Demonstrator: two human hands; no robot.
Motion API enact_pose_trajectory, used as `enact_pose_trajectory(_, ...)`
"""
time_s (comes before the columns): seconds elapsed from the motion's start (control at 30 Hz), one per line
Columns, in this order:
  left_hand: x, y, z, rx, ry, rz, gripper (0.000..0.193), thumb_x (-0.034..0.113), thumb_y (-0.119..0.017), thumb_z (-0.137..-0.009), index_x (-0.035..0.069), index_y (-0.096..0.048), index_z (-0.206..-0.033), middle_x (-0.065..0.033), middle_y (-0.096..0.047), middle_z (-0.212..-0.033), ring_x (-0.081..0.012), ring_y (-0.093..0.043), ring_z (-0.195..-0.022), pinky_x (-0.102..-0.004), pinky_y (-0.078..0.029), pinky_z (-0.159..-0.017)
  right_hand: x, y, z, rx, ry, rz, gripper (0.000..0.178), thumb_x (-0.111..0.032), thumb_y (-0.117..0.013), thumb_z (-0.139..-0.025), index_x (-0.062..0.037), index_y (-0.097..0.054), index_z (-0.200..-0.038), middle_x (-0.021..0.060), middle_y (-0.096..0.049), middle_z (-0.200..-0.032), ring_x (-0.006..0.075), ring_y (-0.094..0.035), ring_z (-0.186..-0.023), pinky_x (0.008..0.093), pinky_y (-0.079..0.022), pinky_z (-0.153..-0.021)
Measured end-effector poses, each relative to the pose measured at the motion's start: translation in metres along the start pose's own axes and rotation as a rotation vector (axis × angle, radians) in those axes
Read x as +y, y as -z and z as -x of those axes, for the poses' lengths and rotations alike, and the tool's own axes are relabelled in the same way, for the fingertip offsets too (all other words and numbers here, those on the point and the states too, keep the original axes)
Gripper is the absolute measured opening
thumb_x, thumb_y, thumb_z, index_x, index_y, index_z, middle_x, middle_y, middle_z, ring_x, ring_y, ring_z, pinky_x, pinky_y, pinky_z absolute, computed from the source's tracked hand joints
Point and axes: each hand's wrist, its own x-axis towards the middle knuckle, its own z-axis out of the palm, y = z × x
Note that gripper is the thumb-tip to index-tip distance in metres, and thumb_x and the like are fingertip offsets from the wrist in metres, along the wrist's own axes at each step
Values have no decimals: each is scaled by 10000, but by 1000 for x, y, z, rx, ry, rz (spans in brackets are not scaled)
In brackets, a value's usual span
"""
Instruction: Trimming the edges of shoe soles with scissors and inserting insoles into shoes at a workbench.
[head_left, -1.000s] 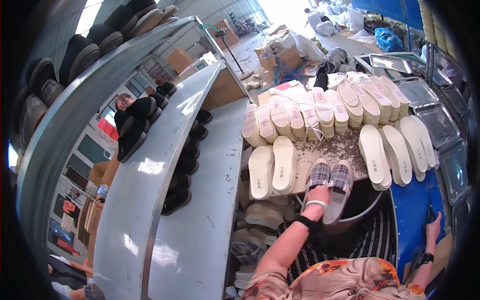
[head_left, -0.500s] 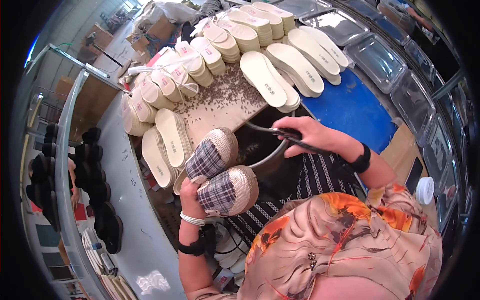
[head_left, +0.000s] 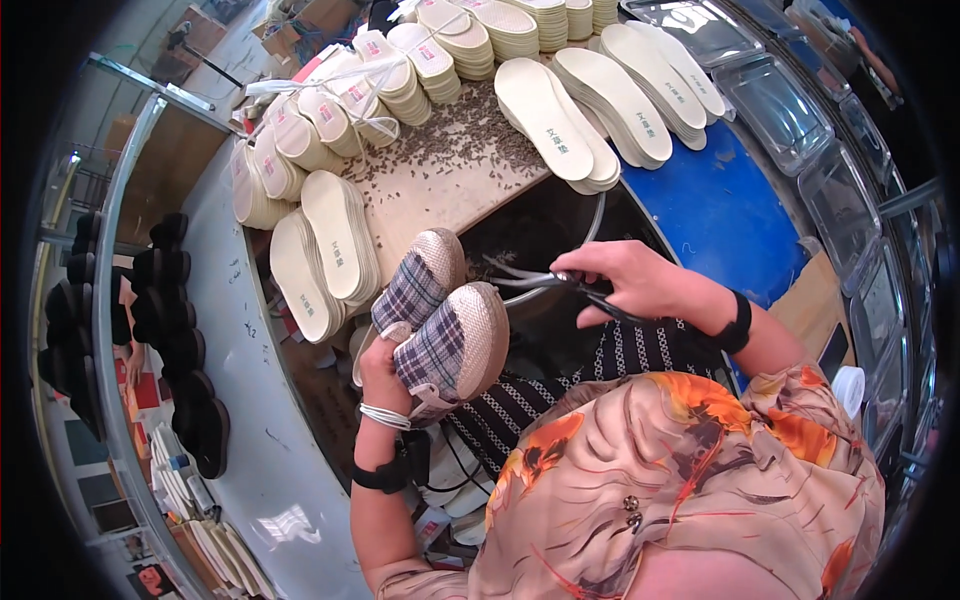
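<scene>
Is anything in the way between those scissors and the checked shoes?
Nothing visible: a gap separates the scissors in the right hand from the checked shoes in the left hand; the curved grey tube seems lower.

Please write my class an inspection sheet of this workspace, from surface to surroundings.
Surface: pale board, blue panel to its right.
Items in hand: two plaid shoes; black-handled scissors, blades apart.
Clutter: brown bits scattered on the board, near insole stacks.
Hands: left hand grips the shoes; right hand holds the scissors.
Cables: thin black cord beside the left forearm.
Surroundings: dark shoes on a grey shelf at left; shiny trays at right.
</scene>
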Motion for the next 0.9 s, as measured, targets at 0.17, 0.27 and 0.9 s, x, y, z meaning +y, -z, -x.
enact_pose_trajectory(0.17, 6, 0, -9, -60, 14, -102, 221, 59, -592, -733, -8, -617, -942, -149, -644, -913, -249, -628, -847, -300, -468, -728, 2, 0, -1, -16, 41, 199, 445, -327, -706, -661, -65, -565, -992, 103, -585, -733, 298, -592, -673, 368, -481, -597)
enact_pose_trajectory(0.27, -7, -2, -10, -46, 84, -152, 216, 76, -613, -723, -16, -621, -919, -145, -648, -890, -243, -630, -835, -310, -471, -727, 13, 2, 0, -76, -51, 300, 417, -310, -705, -666, -58, -569, -969, 112, -585, -690, 303, -593, -668, 375, -478, -603)
enact_pose_trajectory(0.9, -38, -43, -13, -255, 486, 1519, 418, 331, -316, -935, 63, -356, -1253, -105, -474, -1214, -247, -495, -1046, -371, -433, -890, -6, -3, -15, -9, 130, 415, 406, -333, -701, -650, -80, -568, -937, 95, -576, -718, 269, -603, -693, 357, -490, -590)
